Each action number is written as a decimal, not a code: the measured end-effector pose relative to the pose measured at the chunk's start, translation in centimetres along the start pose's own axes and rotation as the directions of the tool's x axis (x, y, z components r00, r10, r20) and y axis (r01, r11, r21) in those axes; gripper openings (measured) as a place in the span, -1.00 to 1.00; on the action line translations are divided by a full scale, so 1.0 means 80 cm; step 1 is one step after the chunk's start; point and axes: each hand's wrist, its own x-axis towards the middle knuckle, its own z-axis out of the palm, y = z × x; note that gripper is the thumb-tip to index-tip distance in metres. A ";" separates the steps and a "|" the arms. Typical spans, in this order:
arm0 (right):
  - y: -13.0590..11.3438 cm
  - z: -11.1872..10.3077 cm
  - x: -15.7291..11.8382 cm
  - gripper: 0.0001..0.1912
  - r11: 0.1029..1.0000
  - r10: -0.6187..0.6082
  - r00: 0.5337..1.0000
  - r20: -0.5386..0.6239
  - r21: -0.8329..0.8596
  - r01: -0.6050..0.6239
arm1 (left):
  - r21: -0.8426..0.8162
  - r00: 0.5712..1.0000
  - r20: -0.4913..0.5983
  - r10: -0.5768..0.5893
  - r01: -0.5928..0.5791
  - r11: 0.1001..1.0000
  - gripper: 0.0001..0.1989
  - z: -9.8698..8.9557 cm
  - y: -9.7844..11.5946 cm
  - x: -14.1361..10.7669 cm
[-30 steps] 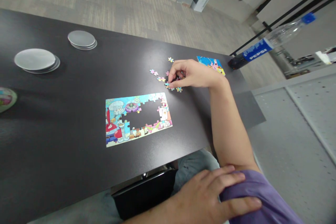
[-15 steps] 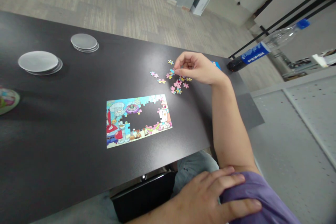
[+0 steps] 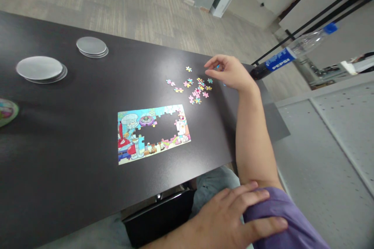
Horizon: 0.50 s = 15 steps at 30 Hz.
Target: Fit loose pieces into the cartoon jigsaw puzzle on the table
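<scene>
My right hand [image 3: 224,72] hovers just right of the loose puzzle pieces [image 3: 197,92], fingers apart and nothing visible in its grasp. Bits of something blue show behind that hand, mostly hidden. The loose pieces, pink, yellow and blue, lie scattered on the dark table. Nearer to me is a partly assembled cartoon jigsaw puzzle [image 3: 127,151], its frame joined around a gap in the middle and upper right. My left hand [image 3: 230,214] lies with spread fingers across my right upper arm and purple sleeve [image 3: 280,210], away from the puzzle.
Two stacks of grey discs, a nearer stack [image 3: 39,68] and a farther stack [image 3: 91,45], sit on the table's left. A Pepsi bottle [image 3: 279,61] stands at the right end. A colourful rounded object [image 3: 8,112] is cut off at the left edge.
My right hand has moved right, off the loose pieces, and its fingers have opened. More of the pieces now show. My left hand stays on my arm.
</scene>
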 end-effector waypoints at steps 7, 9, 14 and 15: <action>0.018 -0.030 -0.011 -0.80 0.987 0.122 0.992 -0.005 -0.100 -0.122 | -0.046 0.986 -0.155 -0.064 0.057 0.997 -0.38 -0.020 -0.010 0.003; 0.023 -0.030 -0.010 -0.75 0.986 0.136 0.989 0.064 -0.102 -0.129 | -0.054 0.987 -0.147 -0.061 0.053 0.997 -0.38 -0.026 -0.011 0.003; 0.029 -0.024 -0.006 -0.62 0.986 0.121 0.982 0.145 -0.136 -0.101 | -0.062 0.990 -0.132 -0.050 0.042 0.997 -0.33 -0.035 -0.013 0.005; 0.028 -0.024 -0.006 -0.62 0.986 0.122 0.980 0.160 -0.131 -0.101 | -0.063 0.988 -0.140 -0.059 0.050 0.997 -0.35 -0.036 -0.013 0.006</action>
